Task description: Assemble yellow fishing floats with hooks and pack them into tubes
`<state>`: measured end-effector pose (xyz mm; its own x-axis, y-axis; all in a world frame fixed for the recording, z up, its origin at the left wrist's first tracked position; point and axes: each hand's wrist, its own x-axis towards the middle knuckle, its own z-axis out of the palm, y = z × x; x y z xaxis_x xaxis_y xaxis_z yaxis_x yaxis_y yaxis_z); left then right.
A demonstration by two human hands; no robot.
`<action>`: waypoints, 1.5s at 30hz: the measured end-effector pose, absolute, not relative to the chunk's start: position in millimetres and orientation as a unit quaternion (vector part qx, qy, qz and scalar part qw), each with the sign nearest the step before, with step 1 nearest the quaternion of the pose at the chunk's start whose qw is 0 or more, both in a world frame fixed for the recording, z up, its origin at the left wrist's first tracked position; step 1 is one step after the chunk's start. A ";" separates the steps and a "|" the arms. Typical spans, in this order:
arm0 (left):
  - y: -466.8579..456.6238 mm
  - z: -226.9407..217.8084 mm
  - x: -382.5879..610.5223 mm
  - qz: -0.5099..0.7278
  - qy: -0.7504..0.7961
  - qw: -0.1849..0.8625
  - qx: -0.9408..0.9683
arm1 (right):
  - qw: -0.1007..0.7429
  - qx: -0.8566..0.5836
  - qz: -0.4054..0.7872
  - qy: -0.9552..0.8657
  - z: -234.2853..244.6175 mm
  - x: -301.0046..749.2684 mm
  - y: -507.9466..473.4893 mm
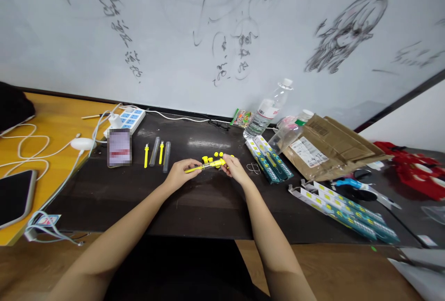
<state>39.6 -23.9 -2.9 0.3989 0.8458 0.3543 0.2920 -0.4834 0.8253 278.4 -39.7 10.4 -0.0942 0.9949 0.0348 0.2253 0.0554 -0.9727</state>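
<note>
Over the dark table, my left hand (180, 174) is closed around one end of a slim yellow-and-clear pen-like tool (207, 165). The other end of the tool is at my right hand (234, 168), whose fingers are closed on its yellow part. The tool lies nearly level between the two hands; my fingers hide its ends. Just behind it are several small yellow caps (216, 154), some partly covered by my right hand. To the left lie a yellow rod (146, 156), a second yellow rod (162, 153) and two clear tubes (167, 156).
At right are printed boxes (267, 159), more opened boxes (344, 210), a water bottle (266, 112), a cardboard parcel (313, 145) and a bent wire piece (253, 168). A phone (119, 148), a power strip (130, 119) and cables stand left. A whiteboard (156, 69) rises behind.
</note>
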 end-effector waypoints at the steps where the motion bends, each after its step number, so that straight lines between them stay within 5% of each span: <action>1: -23.7 -3.2 39.6 0.402 0.373 0.344 0.762 | 0.424 -0.528 0.440 -0.590 10.1 278.5 -39.8; 27: -20.6 -10.2 39.3 0.422 0.368 0.372 0.740 | 0.484 -0.430 0.489 -0.584 8.6 279.8 -36.4; 45: -18.5 5.2 36.1 0.439 0.298 0.669 0.521 | 0.543 -0.403 0.511 -0.530 11.1 284.2 -36.8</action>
<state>36.1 -18.5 5.2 0.4370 0.8976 0.0578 -0.2764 0.0729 0.9583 284.2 -36.8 11.1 -0.0845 0.9828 0.1644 -0.1276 0.1529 -0.9800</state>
